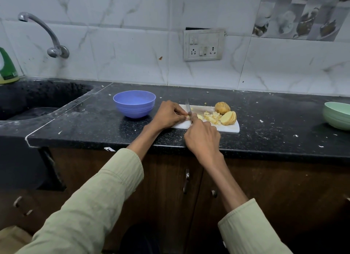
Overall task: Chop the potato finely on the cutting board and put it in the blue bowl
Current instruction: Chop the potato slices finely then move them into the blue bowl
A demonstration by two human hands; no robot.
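Partway through the chopping, nothing in the bowl yet.

The blue bowl (134,103) sits empty on the table left of the cutting board (228,127). My left grip (169,114) pinches a potato piece, my right grip (202,140) closes on the knife (188,109). Beyond: chopped bits (212,117), slices (229,118) and an uncut half (222,107) remain.

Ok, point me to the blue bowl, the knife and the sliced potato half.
blue bowl (134,109): head view, outer front wall.
knife (188,108): head view, blade above the fingers.
sliced potato half (229,118): head view, cut slices.
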